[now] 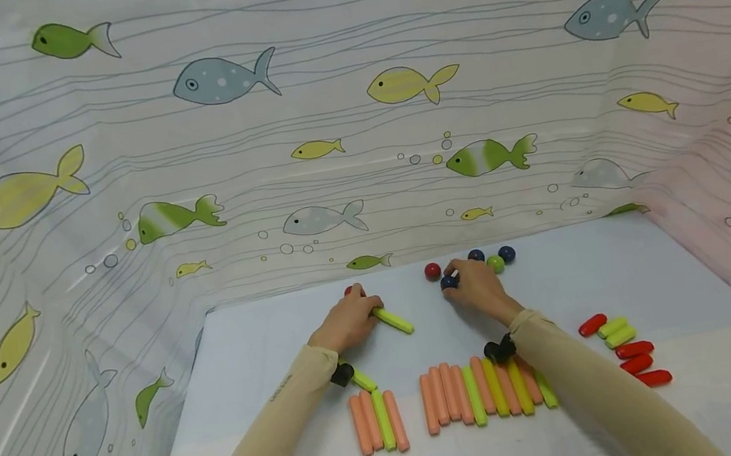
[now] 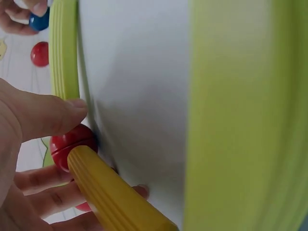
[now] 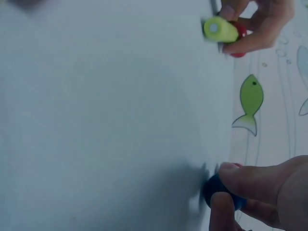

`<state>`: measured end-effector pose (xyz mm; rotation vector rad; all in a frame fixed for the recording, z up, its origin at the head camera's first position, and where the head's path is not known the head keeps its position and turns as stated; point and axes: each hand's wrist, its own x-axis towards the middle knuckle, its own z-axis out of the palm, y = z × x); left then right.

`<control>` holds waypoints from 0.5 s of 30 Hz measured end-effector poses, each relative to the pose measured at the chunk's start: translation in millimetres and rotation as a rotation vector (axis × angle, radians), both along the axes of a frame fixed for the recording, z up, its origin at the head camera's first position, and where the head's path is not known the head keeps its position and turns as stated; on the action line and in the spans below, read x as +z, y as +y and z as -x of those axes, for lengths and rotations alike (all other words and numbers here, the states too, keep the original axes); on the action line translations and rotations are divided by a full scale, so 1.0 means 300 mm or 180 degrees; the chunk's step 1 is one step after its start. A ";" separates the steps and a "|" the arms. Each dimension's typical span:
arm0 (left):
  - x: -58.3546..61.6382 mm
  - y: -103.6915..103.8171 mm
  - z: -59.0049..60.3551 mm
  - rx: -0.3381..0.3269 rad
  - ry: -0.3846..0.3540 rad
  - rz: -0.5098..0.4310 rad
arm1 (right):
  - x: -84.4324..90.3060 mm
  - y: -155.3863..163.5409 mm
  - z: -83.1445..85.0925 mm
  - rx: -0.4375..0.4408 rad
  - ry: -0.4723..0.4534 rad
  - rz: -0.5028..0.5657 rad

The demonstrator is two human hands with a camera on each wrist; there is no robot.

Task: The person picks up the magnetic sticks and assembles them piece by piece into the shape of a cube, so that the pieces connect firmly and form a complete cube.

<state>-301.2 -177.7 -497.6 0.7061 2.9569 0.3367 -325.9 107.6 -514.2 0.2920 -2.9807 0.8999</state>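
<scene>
Blurry lime stick (image 2: 236,115); edge-cropped, left-wrist view

Markings inspection: no legible text in any view.
One short row of small, dark, letter-like print (image 1: 282,388) noted on the left sleeve (image 1: 256,446), at seven o'clock from the centre of the head view. The row slants from eight towards two o'clock, along the forearm; the left hand (image 1: 349,320) lies at two o'clock from it. Characters too small and blurred to read.

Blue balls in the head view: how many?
3: one blue ball in the right hand, another beyond it, a third right of the green ball. More may be hidden.
</scene>
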 end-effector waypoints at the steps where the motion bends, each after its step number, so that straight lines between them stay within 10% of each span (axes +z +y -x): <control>1: -0.001 -0.003 0.000 0.0016 0.0003 -0.0003 | 0.002 0.001 -0.007 0.0026 -0.0039 0.0006; 15: -0.032 -0.037 0.039 0.0328 0.0075 -0.0288 | -0.004 -0.049 -0.063 0.0464 -0.0478 0.0401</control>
